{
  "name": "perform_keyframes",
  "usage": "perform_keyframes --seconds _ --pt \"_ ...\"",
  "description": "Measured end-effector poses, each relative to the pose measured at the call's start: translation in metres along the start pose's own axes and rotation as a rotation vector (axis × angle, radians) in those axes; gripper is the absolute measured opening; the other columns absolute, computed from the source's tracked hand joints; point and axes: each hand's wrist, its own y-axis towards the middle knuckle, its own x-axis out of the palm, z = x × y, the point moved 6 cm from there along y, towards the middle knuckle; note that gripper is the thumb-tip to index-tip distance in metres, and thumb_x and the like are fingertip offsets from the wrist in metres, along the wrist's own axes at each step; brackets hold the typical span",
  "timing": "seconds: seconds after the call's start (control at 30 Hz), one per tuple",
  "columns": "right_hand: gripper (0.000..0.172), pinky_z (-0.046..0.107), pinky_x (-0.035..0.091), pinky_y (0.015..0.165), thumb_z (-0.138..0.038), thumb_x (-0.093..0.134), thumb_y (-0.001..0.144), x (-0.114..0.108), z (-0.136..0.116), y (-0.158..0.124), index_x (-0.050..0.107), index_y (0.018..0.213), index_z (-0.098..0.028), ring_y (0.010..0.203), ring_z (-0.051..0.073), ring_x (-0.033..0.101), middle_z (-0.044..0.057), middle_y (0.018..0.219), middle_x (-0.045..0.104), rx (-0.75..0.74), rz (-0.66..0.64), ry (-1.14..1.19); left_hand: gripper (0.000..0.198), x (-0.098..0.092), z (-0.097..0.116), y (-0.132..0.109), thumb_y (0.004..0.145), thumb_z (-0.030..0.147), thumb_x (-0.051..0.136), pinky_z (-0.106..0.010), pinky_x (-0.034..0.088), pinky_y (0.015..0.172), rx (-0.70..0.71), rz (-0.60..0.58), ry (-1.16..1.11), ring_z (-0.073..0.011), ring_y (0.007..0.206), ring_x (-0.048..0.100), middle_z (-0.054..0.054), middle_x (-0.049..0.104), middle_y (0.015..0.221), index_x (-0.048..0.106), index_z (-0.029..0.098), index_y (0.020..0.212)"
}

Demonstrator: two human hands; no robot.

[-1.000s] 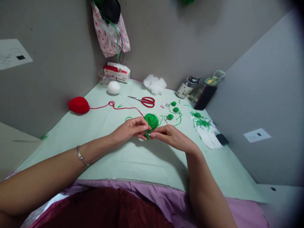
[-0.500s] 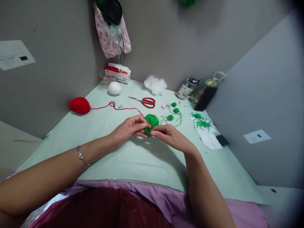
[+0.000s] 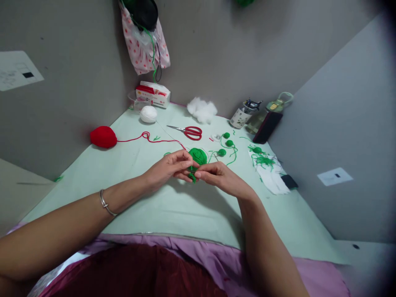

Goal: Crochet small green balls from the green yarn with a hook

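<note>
My left hand (image 3: 175,166) is closed on a small green crochet piece (image 3: 192,177), which hangs below the fingertips. Pinched in my right hand (image 3: 218,175) is a thin tool that looks like a crochet hook (image 3: 192,171), mostly covered by the fingers. The two hands' fingertips nearly meet over the work. Just behind them lies a ball of green yarn (image 3: 198,156). Several small green balls with yarn tails, one of them here (image 3: 221,152), rest right of it. Red-handled scissors (image 3: 192,133) lie farther back.
Red yarn (image 3: 103,137) and a white yarn ball (image 3: 149,114) sit at the left. White stuffing (image 3: 202,110), a tissue pack (image 3: 154,95), a pen holder (image 3: 241,116), a bottle (image 3: 275,106) and a phone (image 3: 267,128) line the back. Green scraps cover white paper (image 3: 275,181) at right.
The hands stay in nearly the same place. Between them, the green piece and the fingers have shifted slightly, and a bit of green yarn now shows behind my left hand.
</note>
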Motion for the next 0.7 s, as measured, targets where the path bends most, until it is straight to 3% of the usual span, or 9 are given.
perform_keyframes --seconds 0.13,0.27,0.43,0.57,0.7 --pt "0.042 0.029 0.021 0.058 -0.058 0.063 0.094 -0.003 0.001 0.001 0.068 0.083 -0.018 0.061 0.01 0.03 -0.006 0.066 0.039 -0.051 0.055 0.052 0.021 -0.003 0.0 0.001 0.095 0.032 0.068 -0.029 0.06 0.076 0.002 0.041 -0.029 -0.012 0.073 0.073 -0.008 0.075 0.113 0.057 0.017 0.087" --pt "0.027 0.028 0.027 0.062 -0.042 0.079 0.083 -0.004 0.002 0.005 0.066 0.083 -0.019 0.066 0.01 0.038 -0.005 0.074 0.05 -0.114 0.202 0.131 0.02 -0.006 -0.002 0.002 0.095 0.029 0.067 -0.03 0.06 0.079 0.001 0.082 -0.059 -0.0126 0.077 0.072 -0.007 0.075 0.102 0.055 0.017 0.085" --pt "0.016 0.029 0.031 0.062 -0.034 0.071 0.084 -0.002 0.004 0.009 0.069 0.081 -0.018 0.066 0.011 0.043 -0.002 0.074 0.058 -0.095 0.309 0.13 0.02 -0.009 -0.003 0.002 0.091 0.027 0.069 -0.032 0.06 0.084 -0.012 0.111 -0.07 -0.0137 0.08 0.071 -0.006 0.074 0.097 0.055 0.017 0.08" --pt "0.022 0.028 0.025 0.056 -0.037 0.075 0.078 -0.006 0.01 0.01 0.065 0.074 -0.019 0.058 0.009 0.035 -0.005 0.065 0.048 -0.012 0.369 0.291 0.022 -0.013 -0.004 0.003 0.089 0.031 0.071 -0.037 0.059 0.085 -0.01 0.126 -0.024 -0.0174 0.085 0.073 -0.009 0.073 0.108 0.057 0.017 0.08" --pt "0.027 0.027 0.018 0.051 -0.04 0.079 0.075 -0.006 0.016 0.012 0.063 0.07 -0.019 0.052 0.007 0.023 -0.008 0.061 0.038 0.061 0.356 0.443 0.02 -0.017 -0.002 0.004 0.081 0.025 0.08 -0.034 0.055 0.085 0.045 0.153 0.052 -0.0157 0.084 0.069 -0.002 0.07 0.095 0.062 0.018 0.083"
